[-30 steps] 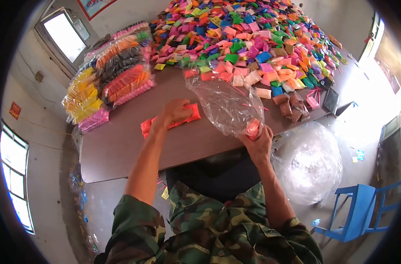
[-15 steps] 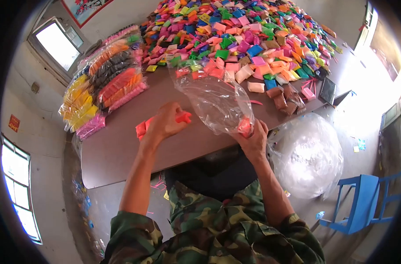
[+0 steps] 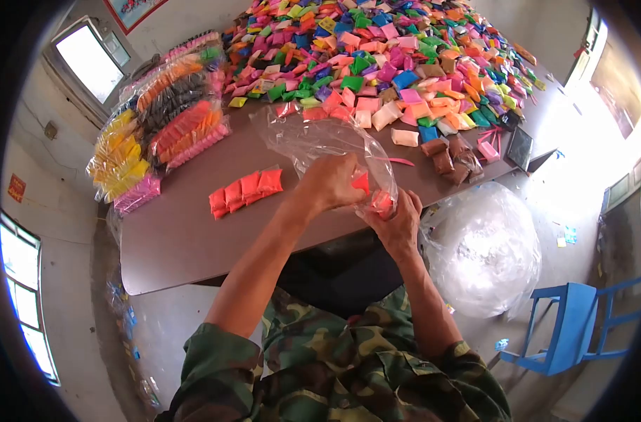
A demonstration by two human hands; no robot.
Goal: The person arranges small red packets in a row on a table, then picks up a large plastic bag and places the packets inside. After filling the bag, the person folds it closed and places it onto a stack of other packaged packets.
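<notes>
My right hand (image 3: 399,226) is closed on the lower corner of a large clear plastic bag (image 3: 324,137), whose loose body spreads over the table. Red packets (image 3: 382,202) show through the film beside its fingers. My left hand (image 3: 329,181) has its fingers closed on a red packet (image 3: 361,183) at the bag, close to the right hand. To the left, a stacked row of red packets (image 3: 246,191) lies on the brown table (image 3: 172,235), touched by neither hand.
A big heap of small coloured packets (image 3: 362,63) covers the table's far side. Filled clear bags (image 3: 158,119) are stacked at the left. Brown packets (image 3: 452,158) and a dark flat object (image 3: 519,148) lie right. Below stand a bulging plastic sack (image 3: 482,250) and a blue chair (image 3: 570,327).
My left hand has moved right from the row of red packets to the bag, carrying a red packet. The row stays on the table. The right hand keeps its hold on the bag.
</notes>
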